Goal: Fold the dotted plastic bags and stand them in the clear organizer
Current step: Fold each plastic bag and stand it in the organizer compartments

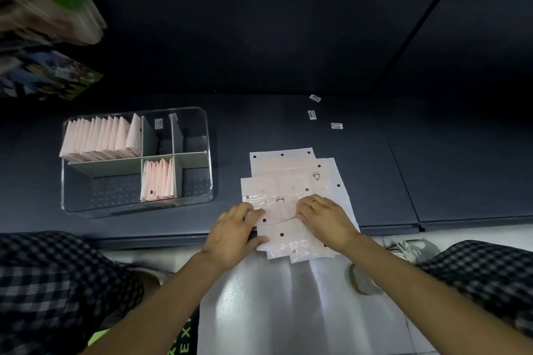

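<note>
Both forearms reach to the bag pile just right of the clear organizer point(207, 153), left hand point(235, 232) and right hand point(324, 217) with fingers curled, pinching the top dotted bag point(281, 216) to crease it flat before standing it beside the filed ones.
</note>
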Available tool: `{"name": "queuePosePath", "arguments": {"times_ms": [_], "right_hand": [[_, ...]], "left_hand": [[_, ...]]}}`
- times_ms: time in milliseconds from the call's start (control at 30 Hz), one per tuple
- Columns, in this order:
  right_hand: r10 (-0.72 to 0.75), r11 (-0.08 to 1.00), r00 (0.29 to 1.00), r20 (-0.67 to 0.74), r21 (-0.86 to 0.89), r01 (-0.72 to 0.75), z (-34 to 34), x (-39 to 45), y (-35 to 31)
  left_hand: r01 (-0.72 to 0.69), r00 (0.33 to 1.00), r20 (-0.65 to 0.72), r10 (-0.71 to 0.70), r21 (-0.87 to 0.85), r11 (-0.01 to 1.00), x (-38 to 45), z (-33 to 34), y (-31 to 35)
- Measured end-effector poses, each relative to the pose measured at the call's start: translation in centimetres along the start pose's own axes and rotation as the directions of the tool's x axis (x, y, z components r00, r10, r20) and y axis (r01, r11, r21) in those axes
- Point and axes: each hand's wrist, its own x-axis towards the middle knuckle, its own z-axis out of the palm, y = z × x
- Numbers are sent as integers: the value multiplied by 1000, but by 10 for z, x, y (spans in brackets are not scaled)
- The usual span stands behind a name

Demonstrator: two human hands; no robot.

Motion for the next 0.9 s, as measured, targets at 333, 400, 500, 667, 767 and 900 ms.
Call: {"name": "queuePosePath", "arguments": {"times_ms": [333,400,500,667,767,900], "right_hand": [[117,828,879,462,443,-343,-20,4,6],[139,745,890,433,546,-382,-23,7,11],[273,598,860,432,624,-503,-23,12,18],[560,410,705,434,594,-692,-9,26,18],[632,397,638,440,523,-754,-5,33,14],[650,400,608,455,476,-784,-6,36,13]], "left_hand": [[174,974,-86,-211,-319,932,15,-11,-10],[221,961,-76,-266,-369,903,17,-13,-9],[307,933,-50,-356,-400,863,22,-13,-10],[434,869,-19,-495,-453,779,29,-12,-10],[457,840,-43,-541,-480,748,33,-9,-5],[405,818,-197,-540,-470,784,31,-10,6]]}}
